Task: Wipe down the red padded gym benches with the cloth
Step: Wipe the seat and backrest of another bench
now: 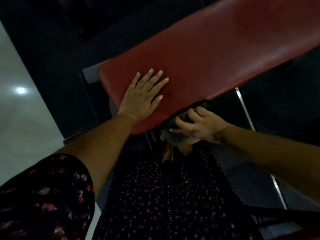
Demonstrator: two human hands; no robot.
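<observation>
The red padded bench is steadied by the left hand, laid flat with fingers spread on its near end. At the near side edge, a dark cloth, seemingly bunched, is gripped by the right hand; firm, overlapping strokes along that edge would serve best.

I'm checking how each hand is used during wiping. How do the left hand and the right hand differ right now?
The left hand lies flat with straight, spread fingers on top of the red bench pad; the right hand has curled fingers in a grip on the dark cloth. The left hand holds nothing, while the right hand works at the pad's near edge, lower than the top surface. Both are bare and at the pad's near end.
</observation>
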